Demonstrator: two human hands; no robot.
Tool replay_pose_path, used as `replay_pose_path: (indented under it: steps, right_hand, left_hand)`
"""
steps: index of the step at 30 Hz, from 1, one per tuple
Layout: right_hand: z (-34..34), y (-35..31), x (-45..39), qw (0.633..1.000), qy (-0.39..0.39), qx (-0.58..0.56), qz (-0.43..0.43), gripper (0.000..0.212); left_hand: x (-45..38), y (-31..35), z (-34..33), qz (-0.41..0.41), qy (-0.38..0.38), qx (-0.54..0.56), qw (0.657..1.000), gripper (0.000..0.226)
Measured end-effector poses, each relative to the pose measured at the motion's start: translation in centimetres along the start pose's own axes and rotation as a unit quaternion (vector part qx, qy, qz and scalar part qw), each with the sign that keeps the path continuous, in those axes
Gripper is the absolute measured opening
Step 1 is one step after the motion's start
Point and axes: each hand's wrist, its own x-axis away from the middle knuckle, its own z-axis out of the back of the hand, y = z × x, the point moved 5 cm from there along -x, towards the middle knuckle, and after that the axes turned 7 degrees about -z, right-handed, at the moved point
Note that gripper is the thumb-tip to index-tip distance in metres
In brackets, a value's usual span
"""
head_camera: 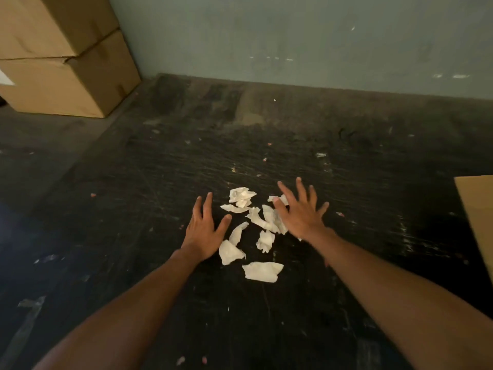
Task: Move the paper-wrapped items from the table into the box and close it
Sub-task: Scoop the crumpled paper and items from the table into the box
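Note:
Several small white paper-wrapped items (pixel 262 271) lie scattered in a loose cluster on the dark scratched table (pixel 346 182). My left hand (pixel 204 231) hovers at the cluster's left edge, palm down, fingers spread, holding nothing. My right hand (pixel 300 212) is spread over the cluster's right side and covers part of a few pieces; it holds nothing. At the right edge of the view a brown cardboard flap of the box (pixel 478 217) juts in; the rest of the box is out of sight.
Two stacked closed cardboard cartons (pixel 61 62) stand at the far left beyond the table. A grey-green wall (pixel 293 36) runs along the table's far edge. Tiny scraps and specks dot the tabletop. The floor (pixel 32 169) lies to the left.

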Motion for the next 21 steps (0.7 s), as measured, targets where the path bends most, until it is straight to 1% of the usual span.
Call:
replay_pose_path:
  steps: [3,5,6,8,10,12,14,16,18,19,21]
  right_hand:
    - [0.2,0.3,-3.1,0.995,-0.095,0.013,0.001,0.061]
    - [-0.7,-0.3,-3.5,0.989,-0.142,0.032,0.023,0.064]
    - [-1.4,-0.7,-3.3,0.986,-0.159,0.047,0.032,0.067]
    - [-2.6,-1.0,-2.1,0.981,-0.172,0.079,0.048,0.075]
    - [-3.3,-1.0,-0.3,0.981,-0.162,0.086,0.068,0.079]
    - [-3.6,-0.4,1.9,0.983,-0.146,0.082,0.079,0.081]
    - [-4.0,0.1,4.3,0.985,-0.130,0.081,0.078,0.092]
    - [-5.0,0.4,6.8,0.986,-0.113,0.092,0.079,0.100]
    - [-6.4,0.4,9.2,0.987,-0.087,0.112,0.081,0.104]
    - [-7.1,0.3,10.2,0.986,-0.075,0.125,0.080,0.106]
    - [-8.3,-0.1,11.7,0.986,-0.053,0.140,0.070,0.106]
  left_hand:
    - [-4.0,2.3,-0.2,-0.062,-0.081,-0.043,0.994,0.079]
    - [-5.5,3.8,-1.1,-0.110,-0.156,-0.094,0.977,0.073]
    - [-5.8,4.2,-1.7,-0.126,-0.193,-0.120,0.966,0.068]
    - [-5.7,4.4,-2.5,-0.150,-0.239,-0.166,0.945,0.061]
    - [-4.9,4.1,-2.6,-0.167,-0.254,-0.187,0.934,0.063]
    - [-3.8,3.6,-2.1,-0.179,-0.254,-0.185,0.932,0.069]
    - [-2.4,2.8,-1.7,-0.194,-0.259,-0.191,0.927,0.075]
    - [-0.6,2.2,-1.9,-0.225,-0.273,-0.218,0.910,0.086]
    - [1.1,1.7,-2.3,-0.265,-0.279,-0.251,0.888,0.095]
    - [1.7,1.4,-2.5,-0.287,-0.276,-0.267,0.878,0.097]
    - [2.6,0.9,-3.0,-0.333,-0.249,-0.291,0.861,0.093]
